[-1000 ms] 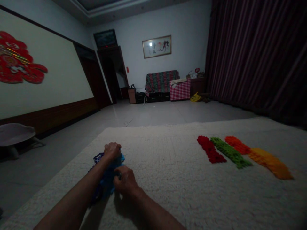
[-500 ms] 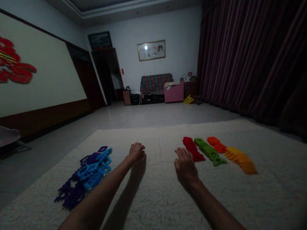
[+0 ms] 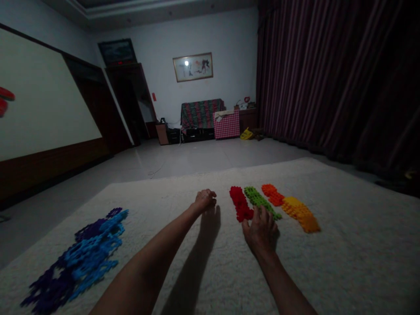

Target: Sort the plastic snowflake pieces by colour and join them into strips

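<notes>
My right hand [image 3: 261, 231] reaches over the near end of a green strip of small bumpy interlocking plastic pieces [image 3: 257, 197]. Its fingers are apart and slightly bent, with nothing seen in them; whether the fingertips touch the strip I cannot tell. Just left of it lies a red strip of similar pieces [image 3: 240, 203]. My left hand [image 3: 206, 200] hovers over the pale mat left of the red strip, fingers loosely bent and apart, no object visible in it. To the right lie orange pieces [image 3: 272, 194] and a yellow group [image 3: 300, 213].
Blue pieces [image 3: 95, 251] and dark purple pieces [image 3: 52, 284] are heaped at the left of the cream mat [image 3: 141, 203]. Beyond it are a tiled floor [image 3: 197, 157], cloth-covered furniture [image 3: 201, 114] and a yellow object [image 3: 246, 134]. A dark curtain [image 3: 315, 78] hangs at right.
The view has swung to the right. My right hand has moved from left of the red strip to the green strip. My left hand has come nearer the red strip.
</notes>
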A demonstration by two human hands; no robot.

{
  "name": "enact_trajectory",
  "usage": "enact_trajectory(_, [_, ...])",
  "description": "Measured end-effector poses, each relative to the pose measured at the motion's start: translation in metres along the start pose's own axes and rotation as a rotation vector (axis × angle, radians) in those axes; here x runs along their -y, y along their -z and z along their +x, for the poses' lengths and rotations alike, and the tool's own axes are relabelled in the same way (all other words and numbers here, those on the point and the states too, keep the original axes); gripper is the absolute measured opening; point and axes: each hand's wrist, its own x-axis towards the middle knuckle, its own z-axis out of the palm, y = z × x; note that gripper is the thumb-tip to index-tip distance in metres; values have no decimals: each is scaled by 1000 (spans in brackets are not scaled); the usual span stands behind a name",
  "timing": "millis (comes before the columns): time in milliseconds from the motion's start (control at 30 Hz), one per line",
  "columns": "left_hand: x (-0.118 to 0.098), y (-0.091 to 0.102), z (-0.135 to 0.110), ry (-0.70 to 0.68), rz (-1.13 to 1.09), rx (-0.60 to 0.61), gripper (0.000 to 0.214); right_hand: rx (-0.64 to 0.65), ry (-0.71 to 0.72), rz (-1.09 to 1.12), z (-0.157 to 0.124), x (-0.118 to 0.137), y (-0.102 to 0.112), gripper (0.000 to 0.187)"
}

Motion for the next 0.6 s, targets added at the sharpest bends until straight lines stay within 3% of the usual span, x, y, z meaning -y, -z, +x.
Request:
enact_trajectory(233, [-29,-10,52,57,-87,-33,36,-72,-91,38,11,-4,-4,62])
enact_trajectory(400, [-54,-23,90,101,-178,-47,42,-106,-100,112,13,-3,-8,59])
enact_trajectory(600, [-77,-40,121,79,-286,-23,48,-141,73,382,10,9,-9,46])
